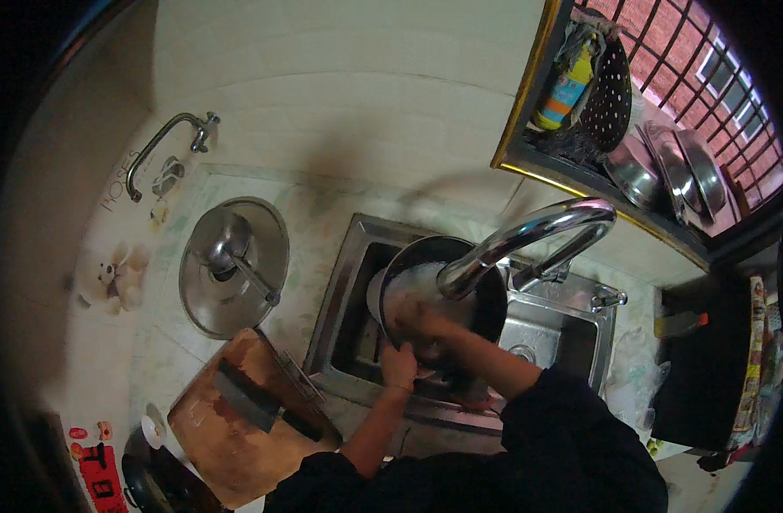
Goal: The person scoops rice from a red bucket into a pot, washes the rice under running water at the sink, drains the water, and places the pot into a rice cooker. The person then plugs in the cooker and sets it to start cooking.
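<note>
Before me a round dark-walled pot (492,314) is tilted over the left bowl of a steel double sink (346,288). Whitish, cloudy liquid (423,279) shows inside it. My left hand (399,364) grips the pot's near rim. My right hand (425,320) reaches down into the pot; its fingers are blurred, and whether they hold anything is hidden. The chrome gooseneck faucet (532,234) arches over the pot and covers part of it. Behind the pot's left side a pale rounded vessel (372,298) partly shows in the sink bowl.
A cleaver (247,394) lies on a wooden cutting board (237,449) at the left. Behind it a steel ladle (221,240) rests on a round metal lid (237,314). On the windowsill stand a yellow bottle (564,93) and several steel bowls (699,173). A second tap (167,138) juts from the wall.
</note>
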`<state>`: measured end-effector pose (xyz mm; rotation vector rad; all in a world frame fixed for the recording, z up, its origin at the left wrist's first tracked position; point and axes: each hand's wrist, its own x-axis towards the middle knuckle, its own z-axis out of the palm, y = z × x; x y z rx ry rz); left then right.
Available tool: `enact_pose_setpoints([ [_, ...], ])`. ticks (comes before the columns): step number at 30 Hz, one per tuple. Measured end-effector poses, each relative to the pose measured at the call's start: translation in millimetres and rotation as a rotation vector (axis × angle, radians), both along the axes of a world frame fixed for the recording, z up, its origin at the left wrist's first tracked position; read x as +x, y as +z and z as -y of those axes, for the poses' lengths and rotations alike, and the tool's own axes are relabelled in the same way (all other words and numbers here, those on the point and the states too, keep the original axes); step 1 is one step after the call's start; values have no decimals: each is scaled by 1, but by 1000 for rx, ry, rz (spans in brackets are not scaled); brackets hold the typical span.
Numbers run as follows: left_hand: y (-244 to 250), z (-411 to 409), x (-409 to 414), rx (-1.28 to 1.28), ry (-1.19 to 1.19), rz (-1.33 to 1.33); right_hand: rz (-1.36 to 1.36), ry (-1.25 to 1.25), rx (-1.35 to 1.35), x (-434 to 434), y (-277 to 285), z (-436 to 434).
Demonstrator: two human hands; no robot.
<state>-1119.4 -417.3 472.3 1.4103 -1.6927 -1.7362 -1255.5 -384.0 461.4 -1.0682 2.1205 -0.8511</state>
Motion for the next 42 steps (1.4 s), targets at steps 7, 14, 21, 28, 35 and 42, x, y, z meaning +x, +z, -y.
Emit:
enact_pose_setpoints([
  [7,64,-15,11,301,26,121,-137,40,-148,-50,16,17],
  [14,81,-12,9,331,66,48,-958,276,-114,31,55,4],
  [21,54,3,18,-59,-71,122,-119,451,-59,-35,74,-35],
  [28,98,-1,0,-333,-165,87,-525,335,-279,-105,-26,-18],
  [35,78,3,-7,-95,-60,36,-307,-277,255,17,40,-9],
  [42,40,-5,7,4,-86,143,-347,92,-51,-39,1,30],
])
